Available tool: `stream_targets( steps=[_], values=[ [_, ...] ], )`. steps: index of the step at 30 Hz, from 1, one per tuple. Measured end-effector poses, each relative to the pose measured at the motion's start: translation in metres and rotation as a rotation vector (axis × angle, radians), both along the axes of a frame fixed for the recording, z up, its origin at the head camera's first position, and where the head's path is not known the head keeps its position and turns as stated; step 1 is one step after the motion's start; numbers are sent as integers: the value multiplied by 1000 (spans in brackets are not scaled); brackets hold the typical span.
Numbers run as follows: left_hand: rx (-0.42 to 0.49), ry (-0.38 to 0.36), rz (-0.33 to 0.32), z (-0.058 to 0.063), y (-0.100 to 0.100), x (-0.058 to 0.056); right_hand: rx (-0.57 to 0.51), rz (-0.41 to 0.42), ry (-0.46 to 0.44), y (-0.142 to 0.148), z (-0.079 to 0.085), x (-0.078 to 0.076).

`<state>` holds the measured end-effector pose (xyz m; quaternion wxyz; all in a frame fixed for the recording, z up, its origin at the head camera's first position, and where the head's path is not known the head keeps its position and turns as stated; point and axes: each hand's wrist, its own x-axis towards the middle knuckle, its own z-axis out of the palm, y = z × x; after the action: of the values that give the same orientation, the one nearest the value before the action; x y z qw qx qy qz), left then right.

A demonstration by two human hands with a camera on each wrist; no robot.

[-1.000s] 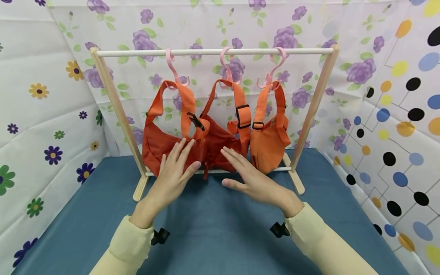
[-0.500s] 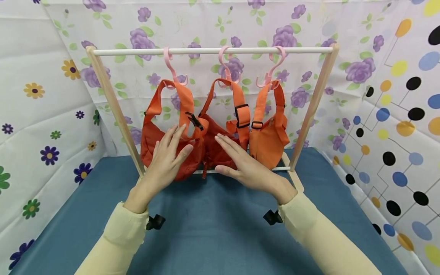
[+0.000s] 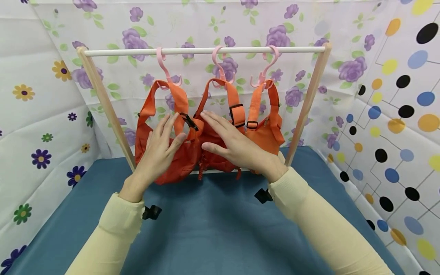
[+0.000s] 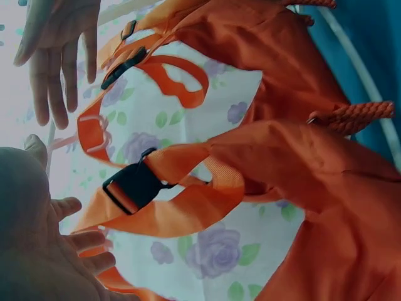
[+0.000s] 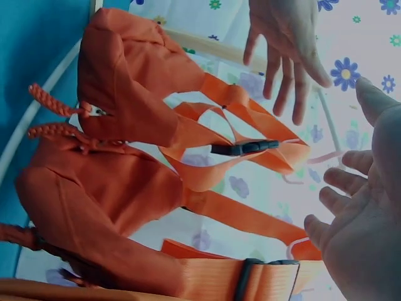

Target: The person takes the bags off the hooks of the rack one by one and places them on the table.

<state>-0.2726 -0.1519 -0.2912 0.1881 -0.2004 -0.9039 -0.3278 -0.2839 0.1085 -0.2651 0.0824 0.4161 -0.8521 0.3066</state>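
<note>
Three orange bags hang side by side by their straps from pink S-shaped hooks: a red-orange left bag (image 3: 180, 162), a similar middle bag (image 3: 217, 160) and a lighter orange right bag (image 3: 264, 139). My left hand (image 3: 156, 152) is raised before the left bag, fingers extended and holding nothing. In front of the middle bag, my right hand (image 3: 238, 147) is likewise extended and hides part of the right bag. Both wrist views show gaps between the hands and straps. A black buckle (image 4: 133, 187) sits on one strap in the left wrist view.
The hooks, including the left pink hook (image 3: 165, 67), hang on a white rod (image 3: 127, 52) between wooden posts, such as the right post (image 3: 309, 103). The rack stands on a blue cloth surface (image 3: 206, 229). Patterned sheets (image 3: 388, 126) surround it on three sides.
Both hands have risen and shifted somewhat left in the head view, the right one now covering more of the right bag. The view itself has shifted slightly. The bags still hang from their hooks.
</note>
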Motion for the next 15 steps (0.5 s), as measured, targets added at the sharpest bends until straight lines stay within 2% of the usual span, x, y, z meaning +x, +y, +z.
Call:
stream_targets(
  steps=[6,12,15],
  values=[
    [14,51,-5,12,-2,-6,13,-8,62,-6,14,-8],
    [17,52,-10,10,-1,-11,44,1,101,-14,22,-13],
    [29,70,6,12,-1,-14,54,-7,152,-16,26,-16]
  ],
)
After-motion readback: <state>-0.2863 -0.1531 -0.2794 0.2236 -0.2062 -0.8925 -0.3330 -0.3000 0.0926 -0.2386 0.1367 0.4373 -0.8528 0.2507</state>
